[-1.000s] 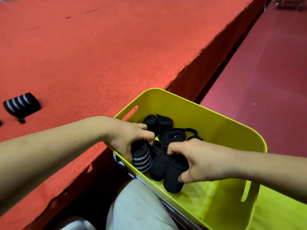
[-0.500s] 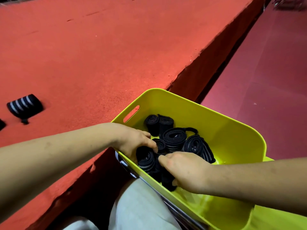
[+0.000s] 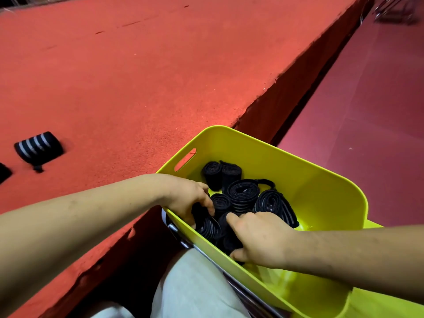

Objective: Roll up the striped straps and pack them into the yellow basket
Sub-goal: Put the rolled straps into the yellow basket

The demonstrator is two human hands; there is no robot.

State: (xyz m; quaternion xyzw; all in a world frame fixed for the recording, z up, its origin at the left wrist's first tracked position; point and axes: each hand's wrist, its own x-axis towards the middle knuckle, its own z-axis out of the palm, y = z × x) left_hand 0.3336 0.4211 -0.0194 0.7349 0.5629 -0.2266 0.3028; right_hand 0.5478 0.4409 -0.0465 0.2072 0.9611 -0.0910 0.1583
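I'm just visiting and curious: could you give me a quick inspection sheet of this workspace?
Surface: red mat with a stepped edge.
Job's things: yellow basket holds several rolled straps; a loose striped roll lies on the mat.
Clutter: dark item, cut off at the left edge.
Grippers (hands): left hand grips a striped roll in the basket; right hand grips a dark roll beside it.
Cables: nothing seen.
Surroundings: maroon floor to the right; pale trousers below.

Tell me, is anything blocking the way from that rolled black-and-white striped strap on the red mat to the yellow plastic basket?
Nothing visible does: only bare red mat lies between the rolled black-and-white striped strap and the yellow plastic basket. The left hand and right hand each grip packed black rolls inside it.
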